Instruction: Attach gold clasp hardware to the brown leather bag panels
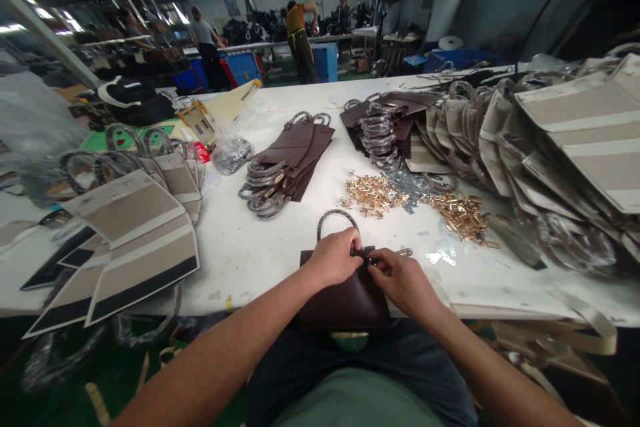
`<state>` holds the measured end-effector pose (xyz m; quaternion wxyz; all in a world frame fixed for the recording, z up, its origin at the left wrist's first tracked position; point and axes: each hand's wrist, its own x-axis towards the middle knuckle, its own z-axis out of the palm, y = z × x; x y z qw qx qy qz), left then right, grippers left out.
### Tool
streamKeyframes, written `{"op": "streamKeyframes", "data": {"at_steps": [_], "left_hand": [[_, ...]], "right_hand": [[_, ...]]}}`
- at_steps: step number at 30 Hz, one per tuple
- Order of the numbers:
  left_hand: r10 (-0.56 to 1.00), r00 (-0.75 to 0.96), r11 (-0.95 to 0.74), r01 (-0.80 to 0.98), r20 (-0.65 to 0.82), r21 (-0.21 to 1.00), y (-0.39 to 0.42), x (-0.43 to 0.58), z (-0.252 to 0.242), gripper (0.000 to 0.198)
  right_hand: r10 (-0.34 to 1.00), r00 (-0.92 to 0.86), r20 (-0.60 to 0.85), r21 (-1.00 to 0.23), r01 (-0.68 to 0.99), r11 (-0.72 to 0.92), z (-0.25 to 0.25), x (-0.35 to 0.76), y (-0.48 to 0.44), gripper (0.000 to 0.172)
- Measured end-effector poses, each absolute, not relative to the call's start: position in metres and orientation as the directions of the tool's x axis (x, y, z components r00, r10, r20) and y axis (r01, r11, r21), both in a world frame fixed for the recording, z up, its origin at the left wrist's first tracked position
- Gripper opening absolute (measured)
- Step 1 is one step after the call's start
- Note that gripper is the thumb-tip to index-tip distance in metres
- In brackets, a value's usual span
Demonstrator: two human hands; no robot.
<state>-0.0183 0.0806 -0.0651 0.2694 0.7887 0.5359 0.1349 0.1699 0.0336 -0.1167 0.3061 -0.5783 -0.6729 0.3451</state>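
Note:
A dark brown bag panel (pixel 340 300) hangs over the table's front edge at my lap, with a plastic-wrapped loop handle (pixel 336 212) standing at its top. My left hand (pixel 336 255) is closed on the panel's top edge by the handle base, pinching a short dark tab. Just to its right, my right hand (pixel 400 275) has thumb and fingertips pinched together at the same spot. A tiny shiny bit shows at those fingertips, too small to name. A metal pin-like piece (pixel 404 252) lies behind the right hand.
Gold metal fittings (pixel 375 195) lie in a heap beyond my right hand, with another gold heap (pixel 457 215) and flat silver plates (pixel 441 257) nearby. Brown handled panels (pixel 300 147) are stacked ahead. Beige panels stand at left (pixel 145 240) and right (pixel 590 140). People work in the background.

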Motion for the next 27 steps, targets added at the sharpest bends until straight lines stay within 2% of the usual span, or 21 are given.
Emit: {"op": "streamKeyframes", "data": {"at_steps": [10,13,15,17,21,22,23,25,27], "left_hand": [[0.941,0.337,-0.277,0.715,0.032,0.642,0.067,-0.013,-0.06,0.015],[0.937,0.346,-0.296,0.719,0.046,0.629,0.062,-0.011,-0.055,0.012],[0.925,0.375,-0.332,0.715,0.063,0.615,0.059,-0.012,-0.051,0.012],[0.91,0.407,-0.368,0.708,0.078,0.603,0.056,-0.014,-0.05,0.011],[0.873,0.475,-0.436,0.667,0.106,0.605,0.045,-0.02,-0.049,0.009],[0.858,0.498,-0.465,0.65,0.126,0.601,0.042,-0.021,-0.05,0.008],[0.842,0.519,-0.495,0.633,0.147,0.595,0.039,-0.021,-0.051,0.007],[0.815,0.553,-0.539,0.609,0.175,0.582,0.034,-0.022,-0.053,0.007],[0.811,0.55,-0.552,0.607,0.199,0.573,0.03,-0.025,-0.055,0.012]], "right_hand": [[0.977,-0.211,-0.001,-0.759,0.636,0.136,-0.097,0.17,0.035,0.014],[0.979,-0.204,0.01,-0.746,0.65,0.143,-0.095,0.168,0.035,0.012],[0.984,-0.179,-0.011,-0.779,0.618,0.104,-0.095,0.167,0.035,0.012],[0.98,-0.187,-0.06,-0.834,0.549,0.054,-0.097,0.168,0.036,0.018],[0.951,-0.277,-0.141,-0.897,0.442,-0.005,-0.108,0.186,0.043,0.051],[0.939,-0.307,-0.157,-0.89,0.457,0.001,-0.111,0.191,0.047,0.048],[0.93,-0.333,-0.155,-0.868,0.495,0.032,-0.112,0.196,0.05,0.038],[0.936,-0.346,-0.066,-0.823,0.549,0.145,-0.111,0.201,0.055,0.023],[0.95,-0.305,0.061,-0.808,0.543,0.226,-0.103,0.197,0.054,0.024]]}}
